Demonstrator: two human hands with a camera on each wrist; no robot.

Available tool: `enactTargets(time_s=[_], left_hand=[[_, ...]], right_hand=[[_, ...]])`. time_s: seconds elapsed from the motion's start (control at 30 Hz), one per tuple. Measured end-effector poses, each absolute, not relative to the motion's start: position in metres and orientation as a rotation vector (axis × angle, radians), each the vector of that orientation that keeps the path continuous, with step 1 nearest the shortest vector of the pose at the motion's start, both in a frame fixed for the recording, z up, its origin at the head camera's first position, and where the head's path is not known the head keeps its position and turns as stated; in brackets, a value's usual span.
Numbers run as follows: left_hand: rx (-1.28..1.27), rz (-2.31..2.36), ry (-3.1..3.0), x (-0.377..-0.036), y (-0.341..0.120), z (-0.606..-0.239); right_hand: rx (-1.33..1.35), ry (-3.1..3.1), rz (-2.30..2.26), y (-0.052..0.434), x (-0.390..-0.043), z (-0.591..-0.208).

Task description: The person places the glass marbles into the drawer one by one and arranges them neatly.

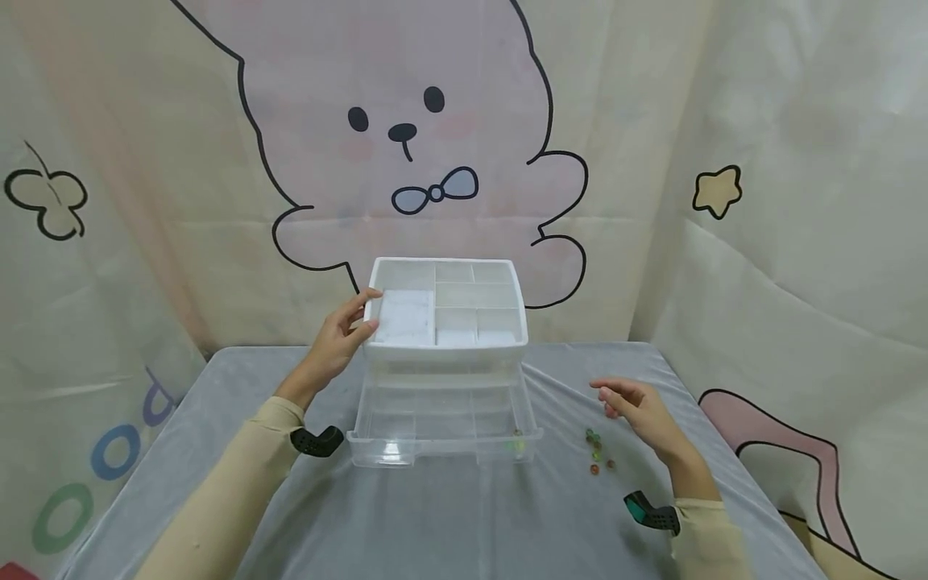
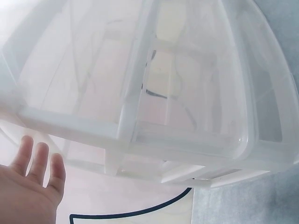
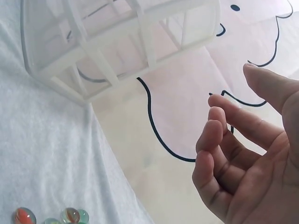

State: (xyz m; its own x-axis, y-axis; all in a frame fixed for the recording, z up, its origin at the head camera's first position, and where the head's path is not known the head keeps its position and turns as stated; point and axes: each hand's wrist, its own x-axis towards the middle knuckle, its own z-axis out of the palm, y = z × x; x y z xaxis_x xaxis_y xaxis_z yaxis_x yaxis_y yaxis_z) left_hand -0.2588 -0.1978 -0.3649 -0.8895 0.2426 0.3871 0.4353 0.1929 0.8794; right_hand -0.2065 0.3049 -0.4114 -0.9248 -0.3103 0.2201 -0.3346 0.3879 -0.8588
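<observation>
A white translucent drawer organizer (image 1: 444, 351) stands at the back of the table, its top split into several compartments. Its clear lower drawer (image 1: 442, 445) is pulled out toward me, with a marble (image 1: 517, 440) near the front right corner. My left hand (image 1: 342, 334) rests on the organizer's top left corner with straight fingers (image 2: 41, 161), thumb at the rim. My right hand (image 1: 635, 404) hovers with loosely curled fingers (image 3: 219, 140) and holds nothing. Several glass marbles (image 1: 596, 451) lie on the cloth just left of and below it, and show again as marbles (image 3: 65, 216) in the right wrist view.
A grey cloth (image 1: 449, 524) covers the table, with bare cloth in front of the drawer. A cartoon rabbit backdrop (image 1: 406, 145) hangs close behind the organizer. The table's right edge (image 1: 761, 491) lies just past my right hand.
</observation>
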Motion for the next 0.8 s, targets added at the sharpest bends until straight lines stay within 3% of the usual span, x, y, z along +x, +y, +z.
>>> enactTargets(time_s=[0.43,0.8], left_hand=[[-0.648,-1.799,-2.302,-0.259,-0.196,-0.369],[-0.649,-1.788,-2.295,-0.259,-0.196,-0.368]], right_hand=[[0.464,-2.768,1.630,0.325,-0.218,-0.438],[0.555,-2.854,1.607,0.341,-0.227,-0.462]])
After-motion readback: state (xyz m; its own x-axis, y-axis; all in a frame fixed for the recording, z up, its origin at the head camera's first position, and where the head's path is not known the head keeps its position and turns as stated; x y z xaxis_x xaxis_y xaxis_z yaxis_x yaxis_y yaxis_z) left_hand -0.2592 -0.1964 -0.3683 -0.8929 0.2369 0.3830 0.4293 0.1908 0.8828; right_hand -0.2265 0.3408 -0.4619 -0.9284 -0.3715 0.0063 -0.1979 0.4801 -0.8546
